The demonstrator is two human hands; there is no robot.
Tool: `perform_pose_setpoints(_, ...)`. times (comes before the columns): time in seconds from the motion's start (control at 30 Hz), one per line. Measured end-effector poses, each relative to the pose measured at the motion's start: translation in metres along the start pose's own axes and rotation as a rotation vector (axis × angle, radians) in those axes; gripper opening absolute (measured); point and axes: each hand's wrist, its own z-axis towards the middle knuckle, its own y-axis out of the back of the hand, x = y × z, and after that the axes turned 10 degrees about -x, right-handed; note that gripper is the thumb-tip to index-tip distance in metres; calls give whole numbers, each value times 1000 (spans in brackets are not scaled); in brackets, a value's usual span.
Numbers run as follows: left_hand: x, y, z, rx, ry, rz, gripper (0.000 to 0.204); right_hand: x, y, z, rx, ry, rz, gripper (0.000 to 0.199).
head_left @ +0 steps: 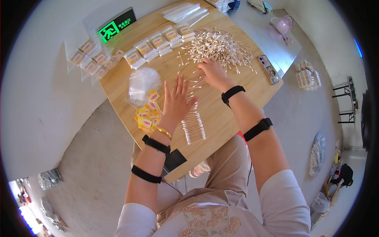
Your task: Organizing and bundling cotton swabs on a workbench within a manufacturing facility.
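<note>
Dozens of slim white cotton swabs [194,130] lie side by side in a ladder-like row at the middle of the frame, below a large tangled heap of loose swabs [219,45]. The person's left hand [175,98] is spread just left of the row, its fingers straight and grasping nothing, the thumb reaching toward the row's upper end. The right hand [213,73] is at the heap's lower edge, fingers bent; whether they pinch a swab cannot be told.

Laying this row well probably calls for lifting only a few swabs at a time from the heap's rim, setting each parallel to its neighbour and evening the tips. The stray swabs lying askew above the row look best straightened first.

The pale wood-grain worktop [221,120] also carries clear plastic bags [143,85] and yellow-and-white paper cards [147,116] left of centre, a line of packed swab bundles [158,43] above, and a camera-backed phone [268,69] at right. Around it spreads a smooth grey floor [98,138]; a green-lit running-figure sign [114,29] shows at upper left.
</note>
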Motion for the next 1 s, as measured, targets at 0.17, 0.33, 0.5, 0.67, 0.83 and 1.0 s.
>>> perform_pose_setpoints(0.17,-6,-5,11,247,-5,167,67,-7,-5,0,-70,78,-108,14)
perform_pose_setpoints(0.33,-10,3,-12,161,-1,125,65,13,-18,2,1,67,5,7)
perform_pose_setpoints(0.5,-12,1,-17,66,16,49,66,16,-17,7,-144,102,19,7)
perform_pose_setpoints(0.67,-13,0,-14,38,25,30,62,6,-15,9,-205,83,-29,6)
perform_pose_setpoints(0.83,-18,1,-13,99,76,20,66,29,-34,13,-3,114,219,6)
perform_pose_setpoints(1.0,-12,11,-25,76,114,15,65,45,-23,36,-192,29,123,10)
